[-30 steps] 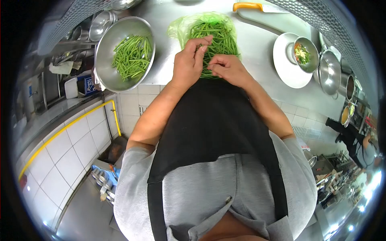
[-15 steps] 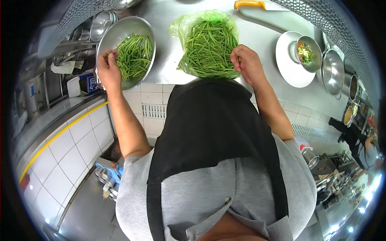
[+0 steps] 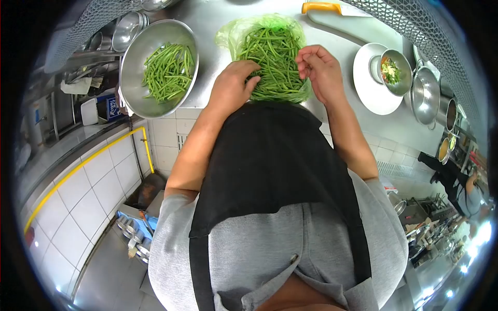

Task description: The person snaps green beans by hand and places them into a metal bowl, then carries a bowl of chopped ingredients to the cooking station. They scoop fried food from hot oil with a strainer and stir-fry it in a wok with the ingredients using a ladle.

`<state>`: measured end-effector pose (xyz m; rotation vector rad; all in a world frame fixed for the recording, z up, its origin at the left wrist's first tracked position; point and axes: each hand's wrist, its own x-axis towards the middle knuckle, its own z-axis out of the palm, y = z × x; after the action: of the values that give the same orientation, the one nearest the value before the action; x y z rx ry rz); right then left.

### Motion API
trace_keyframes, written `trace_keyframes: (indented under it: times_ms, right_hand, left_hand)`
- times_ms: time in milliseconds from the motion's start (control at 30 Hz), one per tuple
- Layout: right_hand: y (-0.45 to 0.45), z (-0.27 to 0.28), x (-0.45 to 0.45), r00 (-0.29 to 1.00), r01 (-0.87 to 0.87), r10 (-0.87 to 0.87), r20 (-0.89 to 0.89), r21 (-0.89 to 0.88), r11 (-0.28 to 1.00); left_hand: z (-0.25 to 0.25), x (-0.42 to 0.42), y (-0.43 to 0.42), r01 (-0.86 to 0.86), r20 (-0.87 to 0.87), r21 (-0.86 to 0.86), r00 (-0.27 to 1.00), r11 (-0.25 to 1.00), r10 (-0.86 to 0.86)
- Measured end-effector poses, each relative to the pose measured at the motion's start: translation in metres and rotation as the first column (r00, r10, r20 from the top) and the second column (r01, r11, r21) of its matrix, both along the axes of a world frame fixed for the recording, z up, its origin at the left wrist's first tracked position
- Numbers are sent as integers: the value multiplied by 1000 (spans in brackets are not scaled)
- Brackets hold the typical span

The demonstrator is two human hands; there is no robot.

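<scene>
Long green beans [image 3: 272, 57] fill an open, pale green plastic bag [image 3: 228, 37] in front of me. My left hand [image 3: 232, 85] is at the bag's left side, its thumb and fingers apart over the beans, with nothing visibly held. At the right edge of the bag, my right hand [image 3: 321, 72] is raised with its fingers curled in a pinch; what they hold, if anything, is too small to make out. To the left, a wide steel bowl [image 3: 132, 78] contains a pile of shorter green bean pieces [image 3: 167, 72].
A knife with an orange handle [image 3: 321, 6] lies on a cutting board [image 3: 358, 28]. On the right are a white plate [image 3: 371, 96], a small bowl of chopped food [image 3: 392, 72] and metal strainers [image 3: 426, 93]. Stacked bowls [image 3: 128, 31] stand behind the large bowl. Another person [image 3: 461, 189] is far right.
My left hand has moved right, from the steel bowl to the bag of beans. My right hand stays by the bag's right edge, slightly higher.
</scene>
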<state>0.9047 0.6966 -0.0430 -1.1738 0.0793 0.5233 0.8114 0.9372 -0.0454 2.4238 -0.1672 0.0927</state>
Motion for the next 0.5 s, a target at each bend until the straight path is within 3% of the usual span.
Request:
trace_keyframes:
  times_ms: [67, 167, 200, 300, 333, 367, 433, 467, 500]
  right_hand:
    - [5, 11, 3, 986, 54, -52, 155, -11, 998]
    - [13, 8, 6, 963, -40, 91, 255, -196, 980]
    - [15, 0, 8, 847, -220, 394, 358, -439, 871]
    - [16, -19, -3, 675, -115, 528, 516, -633, 765]
    - [14, -28, 1, 817, -139, 430, 384, -594, 793]
    - [11, -37, 6, 843, -18, 352, 407, -632, 775]
    - [8, -43, 13, 864, 223, 185, 468, -686, 692]
    - [6, -54, 18, 801, 345, 156, 579, -658, 669]
    - [5, -61, 23, 812, 350, 160, 562, -687, 636]
  left_hand:
    - [-6, 6, -4, 42, -16, 1, 999, 999, -42]
    - [-5, 22, -6, 25, -9, 0, 1000, 1000, -25]
    - [-7, 28, -7, 18, 2, 5, 1000, 1000, -18]
    - [-18, 55, -7, 4, 59, 43, 998, 999, -6]
    - [-24, 65, -5, 1, 90, 70, 996, 998, -7]
    - [-31, 71, -4, -3, 115, 94, 993, 996, -8]
    - [-34, 88, 1, -76, 235, 149, 971, 986, 39]
    - [-35, 97, 1, -106, 299, 174, 953, 979, 50]
    - [-37, 105, 0, -165, 356, 215, 931, 963, 80]
